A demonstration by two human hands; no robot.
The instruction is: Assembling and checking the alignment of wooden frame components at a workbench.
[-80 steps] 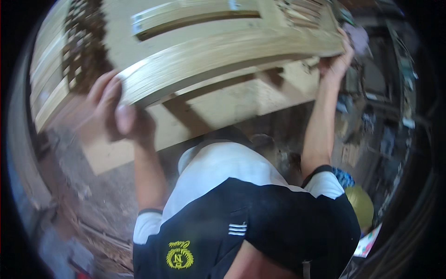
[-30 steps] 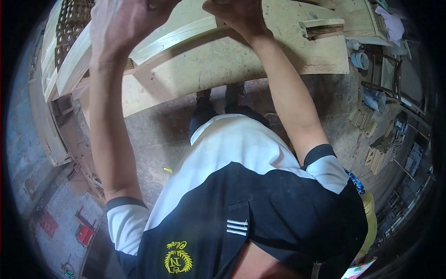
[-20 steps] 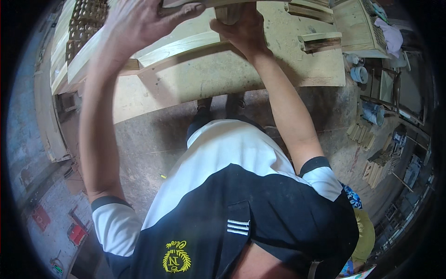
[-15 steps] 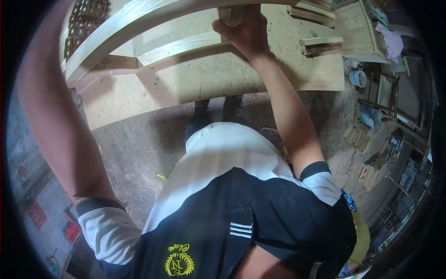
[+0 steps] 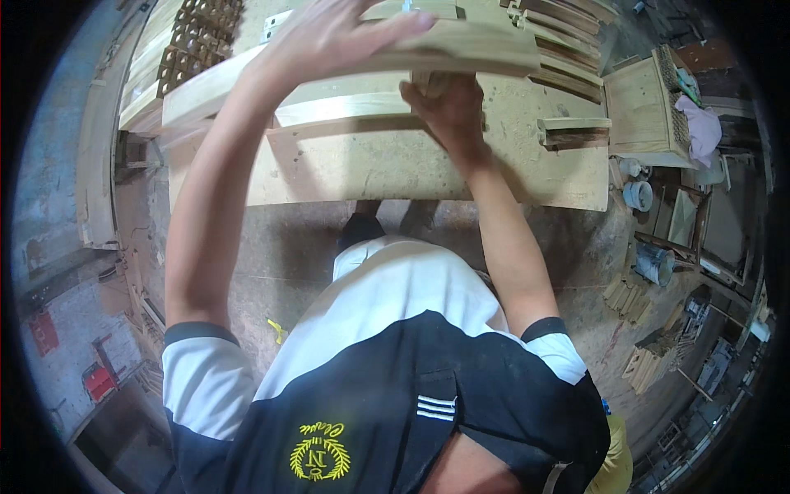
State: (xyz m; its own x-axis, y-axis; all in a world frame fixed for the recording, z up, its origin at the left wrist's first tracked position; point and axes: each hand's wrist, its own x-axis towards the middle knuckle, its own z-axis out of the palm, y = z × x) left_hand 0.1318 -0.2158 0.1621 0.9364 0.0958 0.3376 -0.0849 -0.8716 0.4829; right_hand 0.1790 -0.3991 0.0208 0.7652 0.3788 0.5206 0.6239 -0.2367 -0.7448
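A pale wooden frame point(image 5: 485, 51) with a long curved rail stands on the worktable point(image 5: 329, 177). My left hand point(image 5: 333, 41) reaches across the rail with fingers stretched out, its thumb pointing right; part of the hand runs out at the upper edge. My right hand point(image 5: 450, 111) is closed around a short wooden crosspiece point(image 5: 429, 81) just below the rail. Behind it, a lower wooden rail point(image 5: 346, 109) runs along the tabletop. Whether my left palm presses on the upper rail I cannot tell.
Stacked slotted wooden pieces point(image 5: 197, 41) lie at the far left. Several wooden strips point(image 5: 568, 49) and a short wooden block point(image 5: 574, 132) rest at the table's right. Beyond stand a wooden box point(image 5: 638, 107) with a pink cloth point(image 5: 698, 128), and buckets point(image 5: 654, 263) on the floor.
My left arm has swung in from the far left, and its hand now shows over the rail. The frame sits lower in view; my right hand keeps its grip on the crosspiece.
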